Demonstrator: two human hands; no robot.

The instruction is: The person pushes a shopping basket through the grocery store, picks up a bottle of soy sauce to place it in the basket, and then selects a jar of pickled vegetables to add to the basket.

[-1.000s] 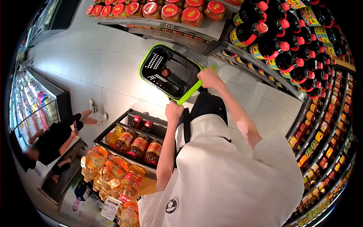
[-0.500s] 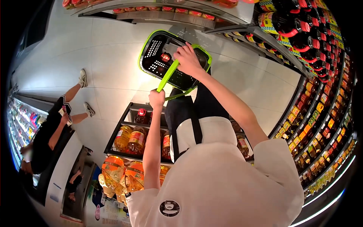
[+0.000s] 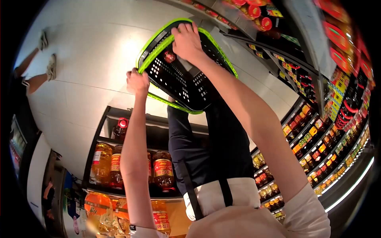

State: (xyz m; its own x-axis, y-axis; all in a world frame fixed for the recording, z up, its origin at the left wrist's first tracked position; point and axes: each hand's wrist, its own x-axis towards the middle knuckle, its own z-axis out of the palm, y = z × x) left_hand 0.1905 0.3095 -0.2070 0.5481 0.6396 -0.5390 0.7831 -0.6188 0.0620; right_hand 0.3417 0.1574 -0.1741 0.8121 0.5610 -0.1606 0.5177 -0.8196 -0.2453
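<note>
A black shopping basket (image 3: 180, 81) with a bright green rim hangs in front of my legs, tilted so its inside shows. My left hand (image 3: 138, 82) is closed round the left end of the green handle (image 3: 155, 52). Higher up, my right hand (image 3: 186, 41) grips the same handle near the basket's far edge. Inside the basket lies a small red item (image 3: 169, 56), with a greyish thing beside it that I cannot make out.
Large oil bottles (image 3: 163, 170) stand on a black shelf (image 3: 139, 190) at the lower left. Shelves of jars and bottles (image 3: 309, 139) line the right side. Another person's legs (image 3: 37, 81) show at the far left on the pale floor (image 3: 87, 59).
The basket and both hands have moved up and left in view, and the basket appears larger and more tilted. The other person has shifted toward the left edge.
</note>
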